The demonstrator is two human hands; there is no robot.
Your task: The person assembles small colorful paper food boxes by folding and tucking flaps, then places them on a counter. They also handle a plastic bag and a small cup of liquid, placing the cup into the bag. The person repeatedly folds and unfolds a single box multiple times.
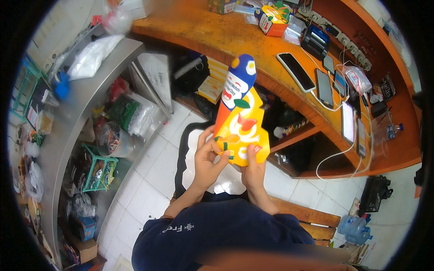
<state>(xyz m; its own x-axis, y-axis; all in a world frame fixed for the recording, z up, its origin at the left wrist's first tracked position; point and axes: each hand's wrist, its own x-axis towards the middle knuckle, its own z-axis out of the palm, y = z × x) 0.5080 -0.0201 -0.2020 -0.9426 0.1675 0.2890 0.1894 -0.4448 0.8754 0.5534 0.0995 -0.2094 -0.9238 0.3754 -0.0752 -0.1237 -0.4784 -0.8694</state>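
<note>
Both my hands hold a partly folded cardboard food box (242,122) in front of me. It is yellow, red and blue, with food pictures and a smiling mouth printed on it. My left hand (209,158) pinches its lower left edge, thumb near a small green and yellow patch. My right hand (254,174) grips the lower right corner, thumb on the printed face and fingers hidden behind. The box stands tilted, its narrow blue end pointing away from me. Below my hands lies a white scalloped surface (192,149) with a black edge.
An orange wooden desk (203,38) curves ahead and right, bearing a folded box of similar print (274,20), several phones, a black device (315,41) and white cables. At left stands a metal counter (101,67) over crowded shelves. Water jugs (355,228) sit beside a wooden bench (312,217).
</note>
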